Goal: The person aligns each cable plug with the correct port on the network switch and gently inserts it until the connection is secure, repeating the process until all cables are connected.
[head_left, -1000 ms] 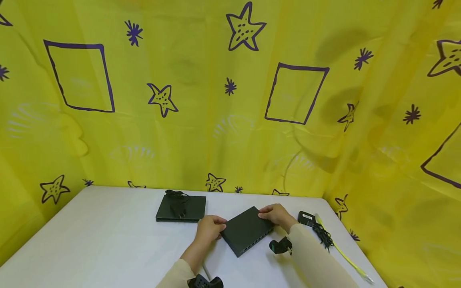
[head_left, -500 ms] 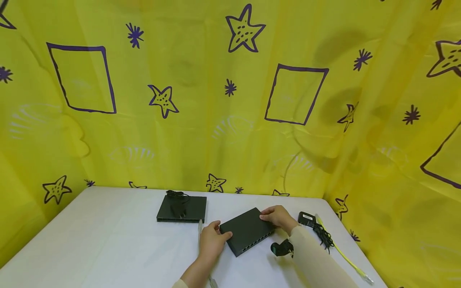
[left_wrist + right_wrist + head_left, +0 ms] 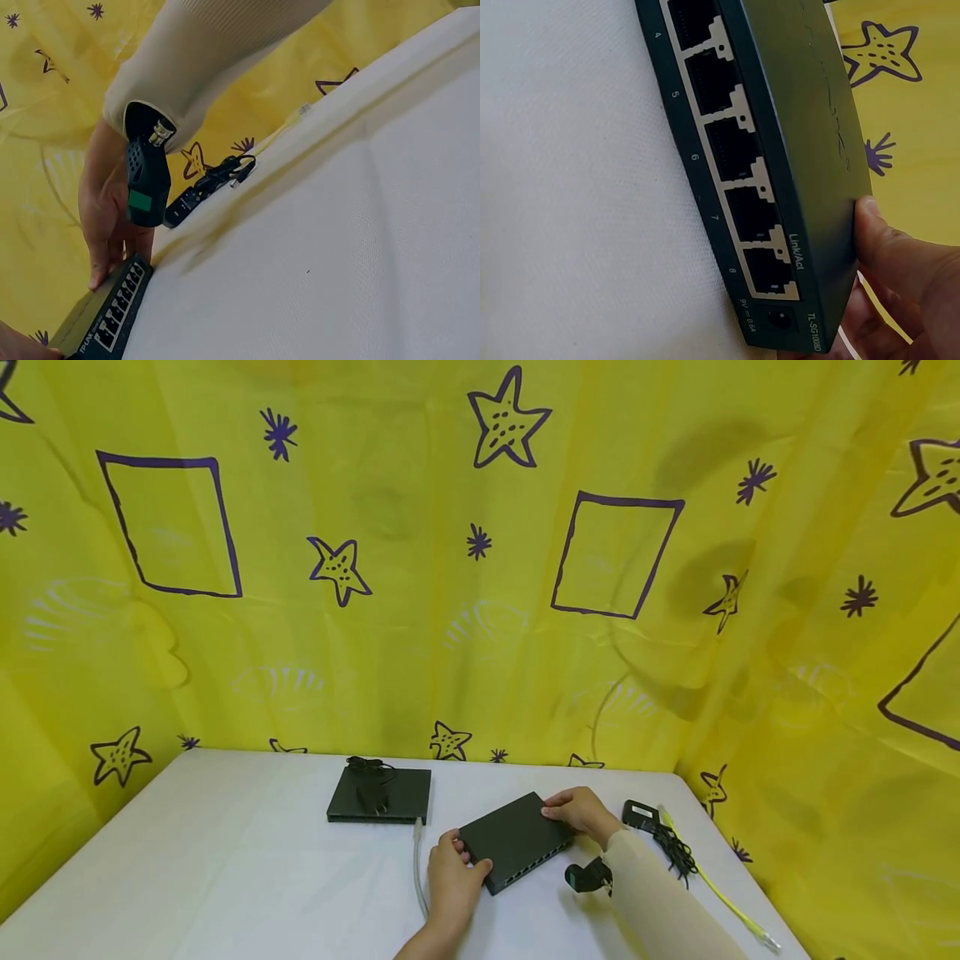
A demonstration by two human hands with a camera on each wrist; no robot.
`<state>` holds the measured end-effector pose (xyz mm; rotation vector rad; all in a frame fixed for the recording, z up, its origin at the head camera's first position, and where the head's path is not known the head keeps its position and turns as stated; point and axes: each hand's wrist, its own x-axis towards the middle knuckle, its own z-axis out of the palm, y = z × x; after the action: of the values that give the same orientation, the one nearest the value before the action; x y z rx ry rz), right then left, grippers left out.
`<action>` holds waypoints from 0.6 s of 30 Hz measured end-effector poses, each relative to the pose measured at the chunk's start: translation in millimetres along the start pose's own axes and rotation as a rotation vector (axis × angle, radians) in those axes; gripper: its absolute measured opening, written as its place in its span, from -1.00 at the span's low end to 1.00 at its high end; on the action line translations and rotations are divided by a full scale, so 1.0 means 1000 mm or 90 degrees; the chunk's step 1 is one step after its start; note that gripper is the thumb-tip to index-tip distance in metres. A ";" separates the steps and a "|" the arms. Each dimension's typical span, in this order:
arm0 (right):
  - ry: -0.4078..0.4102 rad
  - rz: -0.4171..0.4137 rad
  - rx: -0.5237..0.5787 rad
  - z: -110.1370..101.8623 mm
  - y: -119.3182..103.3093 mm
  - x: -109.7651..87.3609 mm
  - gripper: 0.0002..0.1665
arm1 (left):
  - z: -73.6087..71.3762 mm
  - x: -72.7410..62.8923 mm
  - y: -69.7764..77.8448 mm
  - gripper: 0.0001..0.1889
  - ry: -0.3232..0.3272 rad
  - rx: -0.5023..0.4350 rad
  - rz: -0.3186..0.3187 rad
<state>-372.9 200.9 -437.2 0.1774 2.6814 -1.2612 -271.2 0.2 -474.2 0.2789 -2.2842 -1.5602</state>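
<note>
A black TP-LINK network switch point(image 3: 513, 837) is held at an angle over the white table by both hands. My left hand point(image 3: 454, 883) grips its left side, thumb on the near corner and fingers at the left edge. At the far right corner my right hand point(image 3: 583, 812) pinches the case; the right wrist view shows that thumb on the top face of the switch point(image 3: 810, 172). A row of ports point(image 3: 735, 150) runs along the side facing me, beside a round power socket point(image 3: 781, 318). No plug shows in the visible ports.
A second black switch point(image 3: 345, 797) lies back left with a power adapter point(image 3: 371, 793) on it. A grey cable point(image 3: 417, 868) reaches its front edge. At right lie another adapter point(image 3: 640, 815), its bundled black cord point(image 3: 673, 852) and a yellow network cable point(image 3: 723, 900). Yellow curtains surround the table.
My left hand has slid toward me along the switch's left side, its thumb now at the near corner. More of the grey cable shows. The switch and right hand have barely moved.
</note>
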 end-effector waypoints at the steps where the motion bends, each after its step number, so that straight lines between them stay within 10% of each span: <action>1: -0.001 -0.003 -0.002 -0.001 0.000 0.000 -0.67 | 0.000 0.000 0.000 -0.37 0.002 0.001 0.003; 18: 0.040 -0.022 -0.008 -0.001 0.005 -0.005 -0.67 | -0.006 0.028 -0.002 -0.42 -0.075 0.003 0.021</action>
<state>-367.7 205.0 -439.1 0.1729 2.7557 -1.2675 -294.6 -16.0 -468.4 0.1521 -2.3687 -1.5950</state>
